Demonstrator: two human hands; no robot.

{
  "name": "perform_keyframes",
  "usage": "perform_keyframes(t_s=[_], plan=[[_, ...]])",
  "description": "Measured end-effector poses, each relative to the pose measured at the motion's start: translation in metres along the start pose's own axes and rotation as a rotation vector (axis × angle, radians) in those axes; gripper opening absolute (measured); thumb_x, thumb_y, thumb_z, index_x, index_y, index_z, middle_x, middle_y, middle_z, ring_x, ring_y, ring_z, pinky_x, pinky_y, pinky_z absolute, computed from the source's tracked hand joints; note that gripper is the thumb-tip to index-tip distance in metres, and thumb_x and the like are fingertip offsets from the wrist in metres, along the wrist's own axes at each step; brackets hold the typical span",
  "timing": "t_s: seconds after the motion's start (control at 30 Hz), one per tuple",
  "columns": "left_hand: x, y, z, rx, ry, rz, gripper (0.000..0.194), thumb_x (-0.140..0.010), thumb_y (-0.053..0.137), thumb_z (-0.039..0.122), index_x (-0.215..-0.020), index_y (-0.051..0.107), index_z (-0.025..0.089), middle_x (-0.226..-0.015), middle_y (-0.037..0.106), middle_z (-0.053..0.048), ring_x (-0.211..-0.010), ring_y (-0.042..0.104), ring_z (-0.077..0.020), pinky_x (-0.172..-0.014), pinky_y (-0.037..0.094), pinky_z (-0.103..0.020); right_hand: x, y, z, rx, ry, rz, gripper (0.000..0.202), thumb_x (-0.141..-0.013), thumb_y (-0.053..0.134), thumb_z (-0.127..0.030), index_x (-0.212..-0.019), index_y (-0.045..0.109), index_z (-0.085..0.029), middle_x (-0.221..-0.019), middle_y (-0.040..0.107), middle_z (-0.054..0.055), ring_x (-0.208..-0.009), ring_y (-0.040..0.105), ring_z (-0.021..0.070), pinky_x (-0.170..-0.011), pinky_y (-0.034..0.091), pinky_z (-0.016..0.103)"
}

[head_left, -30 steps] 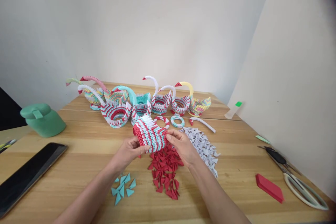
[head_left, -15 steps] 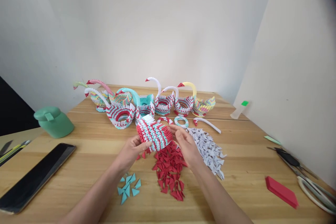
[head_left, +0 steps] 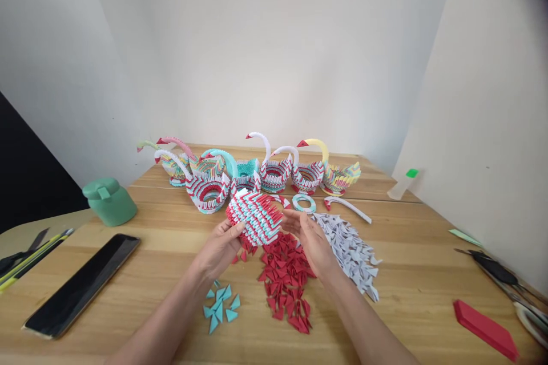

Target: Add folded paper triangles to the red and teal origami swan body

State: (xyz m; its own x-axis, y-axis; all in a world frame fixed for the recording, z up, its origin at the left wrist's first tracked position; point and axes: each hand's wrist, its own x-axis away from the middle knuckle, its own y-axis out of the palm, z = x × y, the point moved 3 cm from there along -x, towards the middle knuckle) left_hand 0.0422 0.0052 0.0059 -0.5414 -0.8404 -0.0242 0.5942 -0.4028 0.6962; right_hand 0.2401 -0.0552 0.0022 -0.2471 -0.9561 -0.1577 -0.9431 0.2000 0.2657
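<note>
A folded-paper swan body (head_left: 256, 218) of red, white and turquoise triangular pieces is tilted above the table, its spiky rim toward the right. My left hand (head_left: 223, 242) grips its left side, thumb across the outer face. My right hand (head_left: 311, 239) is at its right edge with fingers stretched out and nothing visible between them; whether the fingertips touch the rim I cannot tell. Below lies a pile of red paper triangles (head_left: 286, 282). Turquoise triangles (head_left: 220, 305) lie nearer to me, and a heap of pale grey-white triangles (head_left: 349, 251) lies to the right.
Several finished paper swans (head_left: 208, 191) stand at the back. Before them lie a turquoise-white paper ring (head_left: 303, 203) and a white swan neck (head_left: 349, 208). A phone (head_left: 83, 285) and green lidded container (head_left: 110, 202) are left; a red block (head_left: 485, 328) and scissors (head_left: 531, 319) are right.
The whole view has shifted, so the table things appear farther right. The swan body has turned a little in my left hand. My right hand stays beside its rim, fingers straighter.
</note>
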Motion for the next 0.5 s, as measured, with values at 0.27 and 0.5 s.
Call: perform_keyframes(t_s=[0.27,0.5], plan=[[-0.0015,-0.0016,-0.0007,0.093,-0.008,-0.005,0.018,-0.077,0.075,0.020,-0.093,0.072,0.013,-0.092,0.075,-0.007,-0.085,0.069,-0.0169,-0.081,0.054,-0.025,0.0032,0.0056,-0.0017,0.080,-0.059,-0.133,0.042,-0.091,0.053,-0.055,-0.112,0.070,-0.023,-0.105,0.073,0.009,-0.098,0.066,0.0261,-0.096,0.047,0.046],[-0.0010,0.0006,-0.0025,0.094,-0.023,0.004,0.022,-0.075,0.077,0.022,-0.094,0.071,0.012,-0.094,0.075,-0.008,-0.083,0.069,-0.0180,-0.080,0.056,-0.028,0.0061,0.0072,0.0005,0.174,0.024,-0.161,0.036,-0.084,0.067,-0.048,-0.111,0.069,-0.025,-0.112,0.071,0.006,-0.109,0.062,0.0270,-0.095,0.047,0.040]])
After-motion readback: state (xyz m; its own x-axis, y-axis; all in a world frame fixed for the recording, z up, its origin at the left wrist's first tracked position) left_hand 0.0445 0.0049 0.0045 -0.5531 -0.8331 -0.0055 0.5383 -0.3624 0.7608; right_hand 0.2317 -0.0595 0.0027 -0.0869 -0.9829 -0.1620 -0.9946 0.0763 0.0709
